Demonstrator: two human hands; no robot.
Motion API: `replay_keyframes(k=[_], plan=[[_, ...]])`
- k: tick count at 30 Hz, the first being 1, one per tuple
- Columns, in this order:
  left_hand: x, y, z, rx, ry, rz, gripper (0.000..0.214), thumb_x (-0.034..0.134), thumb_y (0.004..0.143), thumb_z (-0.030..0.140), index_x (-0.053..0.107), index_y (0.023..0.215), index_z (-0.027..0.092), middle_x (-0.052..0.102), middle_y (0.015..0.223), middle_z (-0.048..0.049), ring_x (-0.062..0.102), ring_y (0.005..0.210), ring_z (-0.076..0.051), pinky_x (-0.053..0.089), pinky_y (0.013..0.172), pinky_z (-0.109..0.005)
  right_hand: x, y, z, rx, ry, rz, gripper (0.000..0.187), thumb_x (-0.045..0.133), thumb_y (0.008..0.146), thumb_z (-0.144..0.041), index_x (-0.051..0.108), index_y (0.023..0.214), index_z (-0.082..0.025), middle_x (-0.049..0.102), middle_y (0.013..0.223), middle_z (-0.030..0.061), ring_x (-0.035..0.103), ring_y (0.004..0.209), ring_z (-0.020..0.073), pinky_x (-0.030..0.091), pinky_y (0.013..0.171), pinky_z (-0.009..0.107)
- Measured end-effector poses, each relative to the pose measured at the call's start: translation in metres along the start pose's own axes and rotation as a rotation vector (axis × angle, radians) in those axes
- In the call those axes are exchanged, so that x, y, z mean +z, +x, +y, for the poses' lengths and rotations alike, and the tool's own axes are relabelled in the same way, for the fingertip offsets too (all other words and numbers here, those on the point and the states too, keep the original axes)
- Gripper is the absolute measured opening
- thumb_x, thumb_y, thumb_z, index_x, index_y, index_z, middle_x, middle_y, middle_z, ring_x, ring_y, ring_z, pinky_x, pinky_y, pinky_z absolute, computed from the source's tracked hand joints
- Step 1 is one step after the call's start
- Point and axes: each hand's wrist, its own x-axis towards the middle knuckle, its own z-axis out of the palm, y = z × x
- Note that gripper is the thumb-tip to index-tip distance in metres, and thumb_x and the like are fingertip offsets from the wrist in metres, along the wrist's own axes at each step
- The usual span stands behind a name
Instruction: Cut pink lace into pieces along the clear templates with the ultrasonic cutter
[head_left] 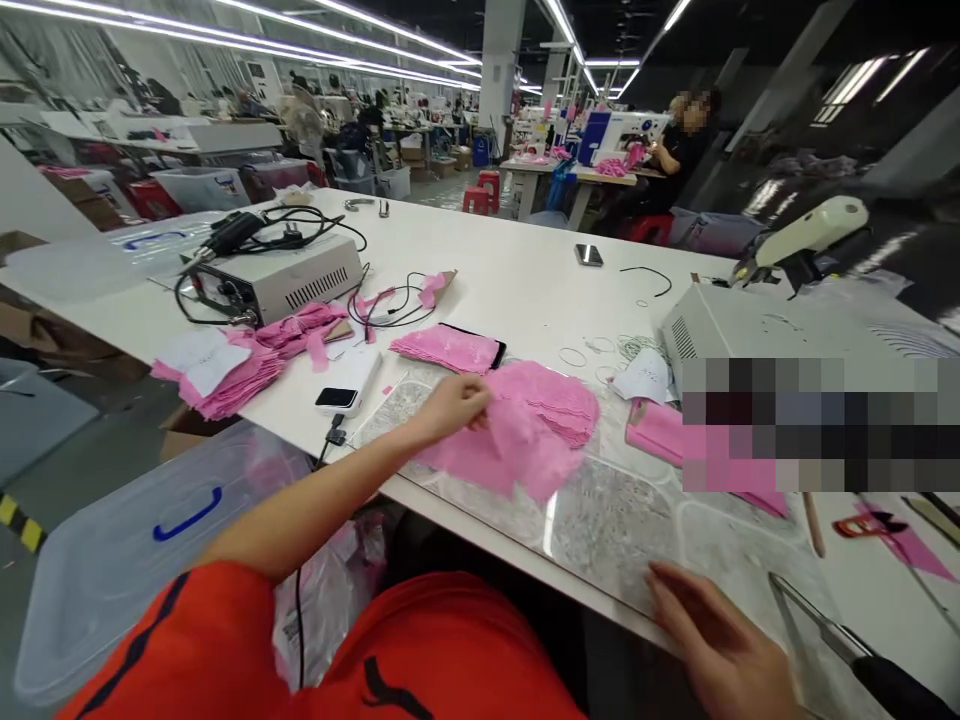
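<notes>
My left hand (pixel 459 405) pinches the edge of a thin pink fabric piece (pixel 510 450), which spreads over the grey marble-patterned board (pixel 622 510). Just beyond that piece lies a rounded stack of pink cut pieces (pixel 555 395). Another pink stack (pixel 450 348) rests on a dark flat thing behind my left hand. My right hand (pixel 720 640) hovers at the board's front edge, its fingers loosely apart and nothing in them. To its right is a tool with a bent metal end and a black handle (pixel 892 685).
A grey box-shaped device (pixel 307 275) with cables stands left, beside bundled pink pieces (pixel 232 375). A white gadget with a screen (pixel 349 390) is near the table's front edge. Rubber bands, folded pink fabric (pixel 660 432) and red-handled snips (pixel 870 524) lie right. A person sits farther back.
</notes>
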Motion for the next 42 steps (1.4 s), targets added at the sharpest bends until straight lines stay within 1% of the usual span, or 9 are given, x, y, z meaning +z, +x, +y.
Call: replay_keyframes(k=[4, 7, 10, 15, 21, 26, 30, 35, 42], plan=[[-0.039, -0.025, -0.034, -0.059, -0.026, 0.063, 0.021, 0.057, 0.082, 0.033, 0.047, 0.074, 0.017, 0.062, 0.054, -0.0003, 0.062, 0.048, -0.012, 0.049, 0.046, -0.020, 0.057, 0.037, -0.043, -0.311, -0.019, -0.205, 0.017, 0.060, 0.082, -0.035, 0.068, 0.089, -0.022, 0.069, 0.082, 0.0033, 0.063, 0.063, 0.0128, 0.054, 0.059, 0.024], [-0.050, -0.041, -0.046, -0.069, 0.007, 0.071, 0.020, 0.054, 0.081, 0.035, 0.049, 0.076, 0.017, 0.064, 0.056, -0.0012, 0.062, 0.047, -0.013, 0.048, 0.045, -0.021, 0.088, 0.059, -0.061, -0.517, -0.129, -0.245, 0.017, 0.059, 0.083, -0.027, 0.066, 0.098, -0.021, 0.067, 0.088, 0.0035, 0.059, 0.062, 0.0105, 0.053, 0.061, 0.024], [-0.055, -0.049, -0.051, -0.028, 0.083, 0.097, 0.017, 0.053, 0.080, 0.033, 0.052, 0.075, 0.017, 0.060, 0.056, 0.0014, 0.057, 0.047, -0.012, 0.043, 0.045, -0.020, 0.103, 0.069, -0.062, -0.645, -0.270, -0.266, 0.013, 0.057, 0.084, -0.023, 0.066, 0.094, -0.022, 0.066, 0.087, 0.0034, 0.063, 0.073, 0.0129, 0.054, 0.067, 0.025], [-0.063, -0.057, -0.059, 0.071, 0.311, 0.187, 0.010, 0.055, 0.076, 0.025, 0.058, 0.070, 0.016, 0.054, 0.060, 0.0026, 0.047, 0.054, -0.010, 0.034, 0.050, -0.021, 0.110, 0.075, -0.059, -0.752, -0.300, -0.288, 0.012, 0.052, 0.088, -0.019, 0.064, 0.086, -0.020, 0.064, 0.082, 0.0025, 0.063, 0.073, 0.0116, 0.053, 0.065, 0.022], [-0.074, -0.069, -0.070, 0.169, 0.528, 0.214, 0.010, 0.051, 0.078, 0.020, 0.058, 0.072, 0.017, 0.059, 0.082, -0.0023, 0.054, 0.073, -0.015, 0.043, 0.069, -0.028, 0.117, 0.074, -0.066, -0.813, -0.272, -0.310, 0.012, 0.050, 0.090, -0.018, 0.061, 0.086, -0.019, 0.063, 0.080, 0.0027, 0.062, 0.071, 0.0114, 0.052, 0.064, 0.022], [-0.078, -0.074, -0.078, 0.229, 0.645, 0.198, 0.010, 0.051, 0.078, 0.014, 0.058, 0.072, 0.017, 0.061, 0.088, -0.0050, 0.056, 0.084, -0.018, 0.046, 0.079, -0.032, 0.117, 0.069, -0.067, -0.814, -0.280, -0.348, 0.013, 0.049, 0.089, -0.016, 0.061, 0.087, -0.020, 0.063, 0.083, 0.0034, 0.062, 0.072, 0.0126, 0.053, 0.065, 0.024], [-0.086, -0.077, -0.079, 0.272, 0.693, 0.189, 0.009, 0.052, 0.085, 0.021, 0.060, 0.083, 0.016, 0.062, 0.093, -0.0071, 0.057, 0.090, -0.021, 0.047, 0.085, -0.037, 0.115, 0.069, -0.069, -0.807, -0.280, -0.388, 0.017, 0.051, 0.087, -0.016, 0.060, 0.101, -0.020, 0.064, 0.091, 0.0055, 0.064, 0.078, 0.0143, 0.056, 0.067, 0.025], [-0.100, -0.088, -0.080, 0.411, 0.748, 0.064, 0.029, 0.060, 0.087, 0.031, 0.060, 0.113, 0.020, 0.057, 0.120, -0.0102, 0.055, 0.112, -0.023, 0.046, 0.098, -0.037, 0.113, 0.075, -0.073, -0.815, -0.321, -0.433, 0.024, 0.054, 0.085, -0.017, 0.058, 0.108, -0.021, 0.064, 0.097, 0.0064, 0.066, 0.074, 0.0141, 0.056, 0.061, 0.025], [-0.108, -0.087, -0.085, 0.475, 0.825, -0.030, 0.024, 0.061, 0.089, 0.031, 0.066, 0.110, 0.022, 0.056, 0.123, -0.0114, 0.056, 0.113, -0.025, 0.047, 0.097, -0.040, 0.116, 0.081, -0.075, -0.811, -0.262, -0.412, 0.017, 0.055, 0.086, -0.019, 0.061, 0.101, -0.022, 0.063, 0.090, 0.0045, 0.064, 0.073, 0.0122, 0.055, 0.063, 0.023]])
